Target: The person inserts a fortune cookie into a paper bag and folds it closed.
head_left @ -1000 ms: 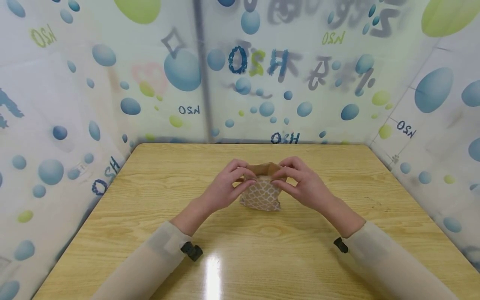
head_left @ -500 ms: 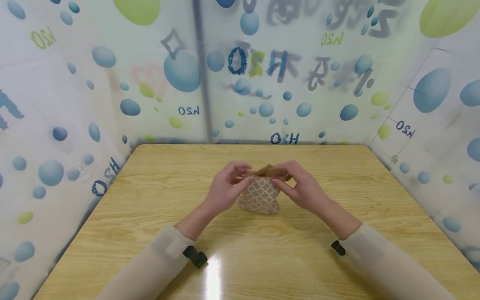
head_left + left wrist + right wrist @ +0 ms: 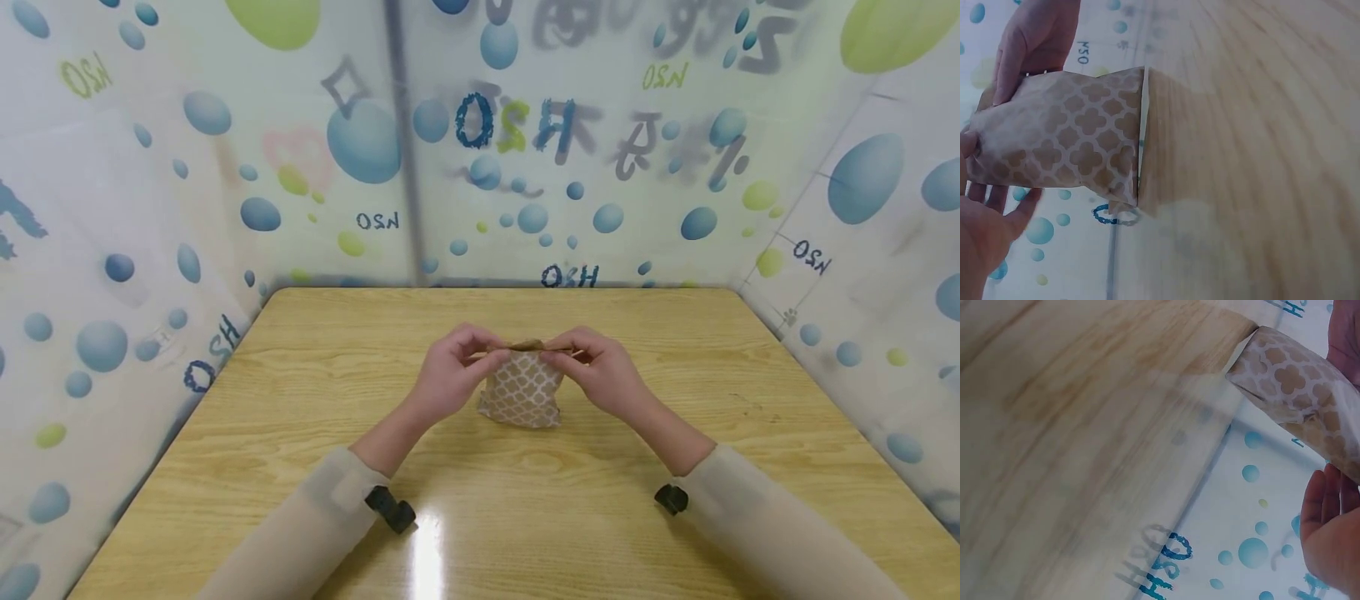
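Note:
A small brown paper bag (image 3: 521, 392) with a white lattice print stands on the table, its mouth pressed nearly flat at the top. At the mouth's left corner my left hand (image 3: 453, 371) pinches the paper between thumb and fingers. My right hand (image 3: 603, 371) does the same at the right corner. In the left wrist view the bag (image 3: 1079, 131) lies sideways across the picture, its bottom edge against the table. The right wrist view has the bag (image 3: 1291, 378) at its right edge, partly cut off. What the bag holds is hidden.
The wooden table (image 3: 315, 358) carries a bright glare at its front. Behind it hangs a pale wall covering (image 3: 637, 242) printed with blue and green drops. A black wrist camera (image 3: 390, 508) sits on the left sleeve, another black camera (image 3: 671, 498) on the right.
One second ago the bag's mouth gaped and its inside showed. Both hands have pressed the front and back together, and the rim is now a narrow strip.

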### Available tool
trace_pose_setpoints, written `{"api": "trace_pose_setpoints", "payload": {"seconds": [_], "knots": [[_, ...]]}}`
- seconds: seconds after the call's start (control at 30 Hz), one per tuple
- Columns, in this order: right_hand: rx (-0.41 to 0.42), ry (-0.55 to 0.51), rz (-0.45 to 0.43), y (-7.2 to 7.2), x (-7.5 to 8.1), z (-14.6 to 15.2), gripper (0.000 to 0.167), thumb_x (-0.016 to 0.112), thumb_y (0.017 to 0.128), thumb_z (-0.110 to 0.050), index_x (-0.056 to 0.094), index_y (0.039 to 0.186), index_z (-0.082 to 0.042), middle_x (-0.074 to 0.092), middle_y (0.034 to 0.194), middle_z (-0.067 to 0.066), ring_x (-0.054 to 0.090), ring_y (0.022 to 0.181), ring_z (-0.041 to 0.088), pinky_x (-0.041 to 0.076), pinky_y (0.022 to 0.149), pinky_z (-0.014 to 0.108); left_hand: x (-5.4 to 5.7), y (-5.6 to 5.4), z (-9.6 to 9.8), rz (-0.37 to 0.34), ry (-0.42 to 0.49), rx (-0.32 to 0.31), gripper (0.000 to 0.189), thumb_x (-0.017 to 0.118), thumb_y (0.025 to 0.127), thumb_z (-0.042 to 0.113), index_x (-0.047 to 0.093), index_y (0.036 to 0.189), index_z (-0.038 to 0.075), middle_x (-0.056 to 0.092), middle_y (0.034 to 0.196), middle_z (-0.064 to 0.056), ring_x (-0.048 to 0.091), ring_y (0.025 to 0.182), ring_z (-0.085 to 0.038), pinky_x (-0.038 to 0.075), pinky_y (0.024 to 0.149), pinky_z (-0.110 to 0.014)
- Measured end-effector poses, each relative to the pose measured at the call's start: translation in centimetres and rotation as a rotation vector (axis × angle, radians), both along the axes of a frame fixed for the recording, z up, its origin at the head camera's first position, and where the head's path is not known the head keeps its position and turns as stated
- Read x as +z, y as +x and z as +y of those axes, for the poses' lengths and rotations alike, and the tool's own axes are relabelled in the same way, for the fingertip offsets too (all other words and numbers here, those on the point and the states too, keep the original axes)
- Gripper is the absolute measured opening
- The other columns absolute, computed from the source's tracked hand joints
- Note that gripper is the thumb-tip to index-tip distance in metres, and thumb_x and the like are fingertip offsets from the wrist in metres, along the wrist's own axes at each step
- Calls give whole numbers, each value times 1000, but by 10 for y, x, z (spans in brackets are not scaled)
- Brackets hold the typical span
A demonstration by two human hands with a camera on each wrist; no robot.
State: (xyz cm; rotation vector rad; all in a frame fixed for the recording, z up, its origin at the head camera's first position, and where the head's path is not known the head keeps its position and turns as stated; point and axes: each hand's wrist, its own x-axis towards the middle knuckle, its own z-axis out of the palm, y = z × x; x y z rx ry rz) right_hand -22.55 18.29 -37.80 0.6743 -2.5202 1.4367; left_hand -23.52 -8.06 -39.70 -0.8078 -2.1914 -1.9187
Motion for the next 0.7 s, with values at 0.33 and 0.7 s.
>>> {"api": "trace_pose_setpoints", "payload": {"seconds": [0.33, 0.7], "knots": [[34, -37, -27, -2, 0, 2, 17, 70, 106, -2, 82, 119, -4, 77, 116, 17, 65, 90, 7, 56, 76, 22, 6, 0, 4, -56, 42, 26, 19, 79, 100, 4, 68, 115, 2, 75, 93, -9, 56, 70, -11, 49, 63, -23], [15, 11, -5, -1, 2, 1, 14, 74, 105, -12, 83, 116, -11, 78, 114, 8, 70, 96, 13, 60, 86, 26, 2, -3, 2, -128, -22, 1, 11, 80, 102, 17, 82, 110, 10, 78, 101, -2, 66, 87, -15, 52, 71, -24]]}}
